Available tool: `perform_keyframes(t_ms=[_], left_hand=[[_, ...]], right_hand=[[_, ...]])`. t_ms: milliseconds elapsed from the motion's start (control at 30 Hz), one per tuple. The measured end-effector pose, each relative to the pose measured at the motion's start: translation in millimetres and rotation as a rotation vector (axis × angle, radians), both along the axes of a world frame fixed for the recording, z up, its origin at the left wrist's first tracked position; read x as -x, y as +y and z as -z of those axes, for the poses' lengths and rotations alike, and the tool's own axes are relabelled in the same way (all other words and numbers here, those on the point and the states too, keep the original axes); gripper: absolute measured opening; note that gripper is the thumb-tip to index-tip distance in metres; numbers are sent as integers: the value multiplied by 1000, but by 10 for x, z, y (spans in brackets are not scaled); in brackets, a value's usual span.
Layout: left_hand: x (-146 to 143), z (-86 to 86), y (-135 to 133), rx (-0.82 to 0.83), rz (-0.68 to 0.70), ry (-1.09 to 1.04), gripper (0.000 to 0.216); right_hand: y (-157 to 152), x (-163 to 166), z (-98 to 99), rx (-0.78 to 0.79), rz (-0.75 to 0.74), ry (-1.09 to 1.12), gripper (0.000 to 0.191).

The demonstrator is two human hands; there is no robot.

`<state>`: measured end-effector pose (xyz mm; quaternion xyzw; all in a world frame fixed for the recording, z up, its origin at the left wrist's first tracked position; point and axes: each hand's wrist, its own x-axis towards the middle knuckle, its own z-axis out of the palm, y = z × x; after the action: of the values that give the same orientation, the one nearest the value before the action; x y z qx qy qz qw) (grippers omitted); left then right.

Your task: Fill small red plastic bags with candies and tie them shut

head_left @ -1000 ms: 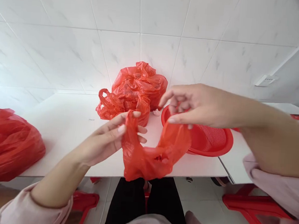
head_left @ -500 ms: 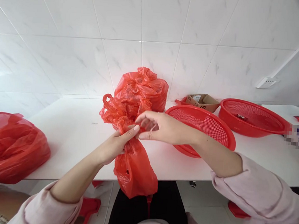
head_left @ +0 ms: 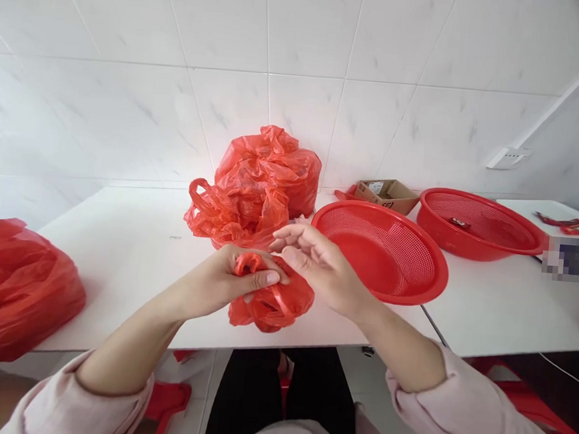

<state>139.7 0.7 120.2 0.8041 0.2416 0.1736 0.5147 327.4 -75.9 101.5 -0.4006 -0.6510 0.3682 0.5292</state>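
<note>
1. Left hand [head_left: 219,280] grasps the gathered bag [head_left: 268,314] at the worktop's [head_left: 137,245] near edge.
2. Right hand [head_left: 326,268] released, loosely curled beside it.
3. Judged step: bunching the bag's top.
4. Next move likely requires steady left grip.

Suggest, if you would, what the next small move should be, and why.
I would probably bring the right hand in to pinch the held bag and steady it: only the left hand clearly grips the bunched plastic, while the right is half open close beside it, with contact hard to tell.
</note>
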Motion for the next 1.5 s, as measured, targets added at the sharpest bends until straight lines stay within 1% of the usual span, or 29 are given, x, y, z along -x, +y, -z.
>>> perform_keyframes(t_ms=[33, 100, 133, 167, 200, 233, 267, 367, 400, 433, 533, 633, 700, 733, 767, 833, 900, 933, 967, 1000, 1033, 1100, 1133, 1200, 1267, 1300, 1333, 1400, 1500], left_hand=[[-17, 9, -11, -18, -39, -17, 29], [-53, 38, -30, -13, -120, -64, 33], [-67, 50, -38, 5, -144, -78, 36], [-76, 59, -46, 24, -151, -81, 38], [-79, 61, -53, 37, -145, -78, 40], [-75, 57, -59, 40, -126, -76, 41], [-65, 47, -64, 36, -97, -76, 40], [-19, 13, -66, -6, 15, -59, 36], [-4, 8, -61, -31, 41, -37, 35], [9, 8, -54, -55, 55, -12, 34], [25, 31, -23, -90, 58, 16, 32], [16, 69, 10, -25, 115, 28, 31], [-1, 117, 29, -25, 144, 32, 31], [-12, 157, 37, -73, 124, 22, 30], [-23, 211, 44, -165, 77, 6, 29], [-48, 353, 53, -460, -93, -41, 26], [-71, 507, 51, -793, -262, -121, 30], [-81, 570, 45, -922, -310, -168, 33], [-91, 617, 36, -1004, -329, -205, 35], [-98, 642, 25, -1041, -326, -229, 36], [-101, 646, 11, -1045, -301, -236, 35], [-95, 598, -20, -1011, -216, -213, 33], [-83, 556, -36, -994, -163, -198, 32], [-38, 466, -67, -955, -58, -159, 30], [35, 403, -88, -907, 18, -117, 32], [79, 387, -92, -887, 25, -102, 35], [125, 382, -92, -876, 9, -93, 38], [218, 392, -88, -895, -89, -82, 41], [321, 395, -137, -961, -253, 43, 28]], right_hand=[[19, 36, 101, 18, 13, -7, 39], [38, 103, 262, 7, 55, -113, 76], [41, 124, 314, -15, 93, -185, 87], [45, 133, 347, -29, 125, -246, 91], [53, 128, 363, -31, 143, -274, 87], [65, 107, 365, -19, 139, -260, 78], [80, 75, 357, 12, 103, -211, 65], [127, -49, 313, 154, -71, 8, 26], [134, -82, 304, 206, -104, 57, 16], [136, -104, 300, 251, -117, 93, 10], [118, -107, 328, 299, -107, 234, 6], [107, -60, 392, 327, -138, 469, 5], [110, -35, 435, 348, -150, 561, 6], [112, -27, 453, 354, -154, 578, 5], [111, -21, 469, 359, -159, 580, 5], [105, -14, 494, 379, -178, 586, 7], [95, -7, 516, 432, -202, 625, 14], [93, -3, 527, 460, -207, 656, 17], [92, 0, 539, 484, -202, 686, 19], [94, 2, 549, 500, -185, 703, 23], [98, 3, 557, 501, -162, 702, 27], [106, -4, 560, 464, -126, 647, 35], [109, -14, 552, 431, -113, 599, 33], [109, -47, 515, 333, -74, 461, 24], [110, -101, 454, 195, 35, 269, 19], [116, -139, 421, 125, 112, 168, 19], [130, -185, 391, 65, 183, 82, 21], [193, -304, 352, 2, 280, -23, 22], [381, -546, 378, 30, 348, -71, 20]])
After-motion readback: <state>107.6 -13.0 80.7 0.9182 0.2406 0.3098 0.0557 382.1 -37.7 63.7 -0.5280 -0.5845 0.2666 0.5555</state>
